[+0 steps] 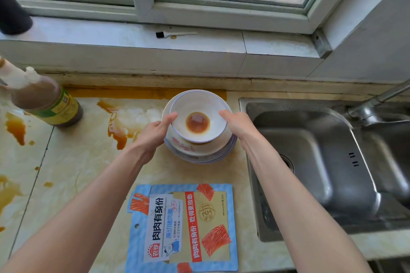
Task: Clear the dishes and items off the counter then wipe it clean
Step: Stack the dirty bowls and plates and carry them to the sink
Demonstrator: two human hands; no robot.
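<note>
Head view: a stack of dishes (199,150) is sitting on the bench (77,162), just left of the steel sink (310,150), with plates at the bottom, a bowl with a red flower pattern (184,144) above them, and a white top bowl (197,106) nested on it, tilting slightly toward the camera. A ring of brown sauce (198,122) is drying in the well of the top bowl. Both hands are reaching in from below. The left hand (158,129) is gripping the top bowl at its left rim, thumb lying over the edge, fingers curling underneath and mostly hidden. The right hand (235,124) is gripping the opposite rim the same way, thumb on the edge, fingers out of sight behind the stack. Whether the bowl is lifting clear of the one beneath cannot be told. Brown spills (117,133) are spreading over the bench left of the stack and further toward the left edge. A sauce bottle (46,102) with a green-yellow label is standing at the far left. A flattened meat package (182,228) is lying flat on the near bench, between the forearms. A faucet (377,99) is angling over the sink from the right. A small brush (175,33) is lying on the windowsill (221,44).
</note>
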